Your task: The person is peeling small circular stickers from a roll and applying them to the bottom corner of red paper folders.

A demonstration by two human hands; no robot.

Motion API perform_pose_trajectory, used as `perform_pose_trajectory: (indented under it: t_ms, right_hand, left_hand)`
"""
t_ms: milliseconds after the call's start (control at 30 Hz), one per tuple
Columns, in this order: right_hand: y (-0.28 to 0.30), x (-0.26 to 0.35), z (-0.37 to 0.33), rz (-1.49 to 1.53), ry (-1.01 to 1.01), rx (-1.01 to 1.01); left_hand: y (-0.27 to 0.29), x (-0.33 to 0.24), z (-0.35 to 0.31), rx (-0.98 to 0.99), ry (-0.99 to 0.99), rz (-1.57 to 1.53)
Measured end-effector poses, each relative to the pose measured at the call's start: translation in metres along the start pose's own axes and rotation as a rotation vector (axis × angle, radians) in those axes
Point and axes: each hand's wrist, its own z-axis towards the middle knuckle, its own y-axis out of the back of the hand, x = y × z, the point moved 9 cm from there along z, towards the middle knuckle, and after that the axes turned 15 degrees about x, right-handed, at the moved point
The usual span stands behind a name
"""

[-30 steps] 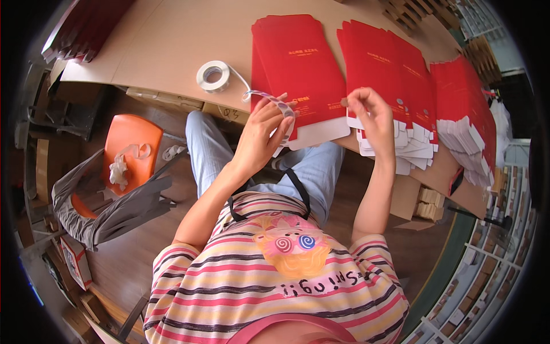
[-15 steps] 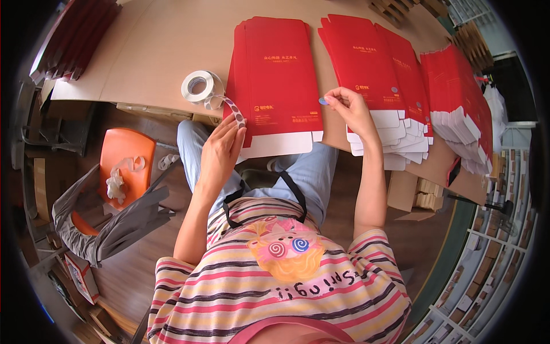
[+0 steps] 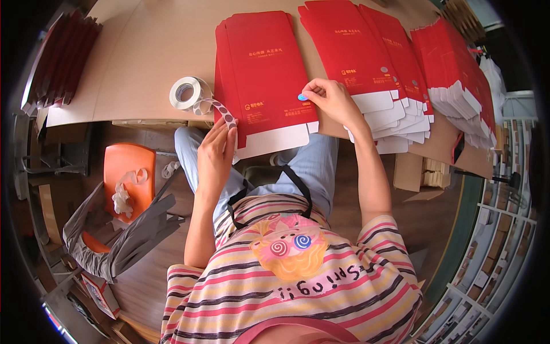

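In front of me lies a stack of flat red cartons (image 3: 264,69) with gold print and white flaps at the near end. My right hand (image 3: 333,102) pinches a small round shiny blue sticker (image 3: 303,97) at the lower right of the top carton, over its red face. Whether the sticker touches the carton I cannot tell. Closed on the loose end of a sticker strip (image 3: 224,113), my left hand (image 3: 217,144) is at the carton's near left corner. That strip runs back to a white sticker roll (image 3: 187,93) lying on the table.
Further red cartons (image 3: 344,49) fan out to the right, some bearing round stickers, with another pile (image 3: 444,63) beyond. Dark red folded cartons (image 3: 60,60) stand at the table's far left. An orange chair (image 3: 130,172) with scrap backing strip is on the floor at left.
My right hand has moved left with the sticker, from beside the top carton to over its lower right corner. The left hand still holds the strip. The whole view has shifted slightly.
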Motion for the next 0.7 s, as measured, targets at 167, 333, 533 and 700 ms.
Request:
perform_pose_trajectory:
  t_ms: [167, 333, 533, 700]
  right_hand:
    - [-0.001, 0.004, -0.002, -0.162, 0.003, -0.061]
    - [-0.006, 0.025, -0.01, -0.457, -0.04, -0.192]
    - [0.002, 0.004, -0.026, -0.36, -0.081, -0.366]
    - [-0.009, 0.0, -0.028, 0.082, -0.11, -0.317]
  left_hand:
    - [0.0, 0.001, 0.001, -0.004, -0.003, -0.021]
    - [0.001, 0.003, 0.0, -0.018, 0.016, -0.017]
    - [0.002, 0.004, 0.0, -0.007, 0.049, -0.074]
    - [0.003, 0.019, -0.006, -0.025, 0.103, -0.155]
